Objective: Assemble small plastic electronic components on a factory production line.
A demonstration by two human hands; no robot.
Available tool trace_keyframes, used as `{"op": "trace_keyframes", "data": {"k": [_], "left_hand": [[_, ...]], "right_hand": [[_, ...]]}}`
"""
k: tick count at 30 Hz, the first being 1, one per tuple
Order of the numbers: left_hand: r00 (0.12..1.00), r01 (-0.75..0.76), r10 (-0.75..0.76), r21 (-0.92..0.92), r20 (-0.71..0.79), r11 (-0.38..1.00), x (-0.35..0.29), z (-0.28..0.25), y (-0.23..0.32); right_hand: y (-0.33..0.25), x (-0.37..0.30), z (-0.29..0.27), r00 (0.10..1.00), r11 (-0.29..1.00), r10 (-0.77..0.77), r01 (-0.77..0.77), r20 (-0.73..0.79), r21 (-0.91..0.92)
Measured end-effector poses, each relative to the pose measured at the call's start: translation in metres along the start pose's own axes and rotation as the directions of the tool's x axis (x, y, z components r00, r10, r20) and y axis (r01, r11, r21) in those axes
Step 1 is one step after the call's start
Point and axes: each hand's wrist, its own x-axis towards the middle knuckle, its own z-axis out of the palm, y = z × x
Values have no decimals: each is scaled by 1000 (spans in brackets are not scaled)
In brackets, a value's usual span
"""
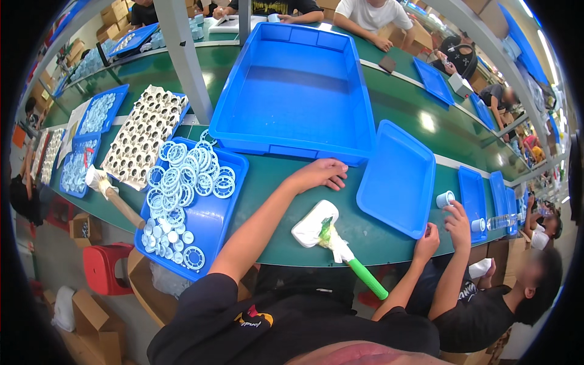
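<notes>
Head view: a person's bare arms reach over a green bench [258,182]. The left hand [320,174] lies palm down just beside the near wall of a big blue bin [292,97], fingers loosely bent and half open, with nothing visible in its hold; whether it touches the bin is unclear. The bin stretches toward the bench's far edge, its floor bare. The right hand [427,240], at the bench's near edge, has its fingers curled by the near right corner of a flat blue tray [398,179]; I cannot tell whether it grips it. That tray lies right of the bin. Between the hands rests a mallet [340,246], its white head wrapped, its green handle jutting past the near edge. To the left, a blue parts tray [214,222] carries pale blue rings [182,173] and, toward its near left corner, small discs [167,240]. At right, a co-worker's hand [457,224] holds a pale blue cup [445,199].
</notes>
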Motion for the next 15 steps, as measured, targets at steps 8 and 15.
{"op": "trace_keyframes", "data": {"k": [8,15], "left_hand": [[1000,0,0,4,-2,1000,0,1,0],[1000,1,-1,-4,-1,1000,0,1,0]], "right_hand": [[7,0,3,1000,1000,-14,14,-10,5],[3,-1,2,1000,1000,-6,6,-23,13]]}}
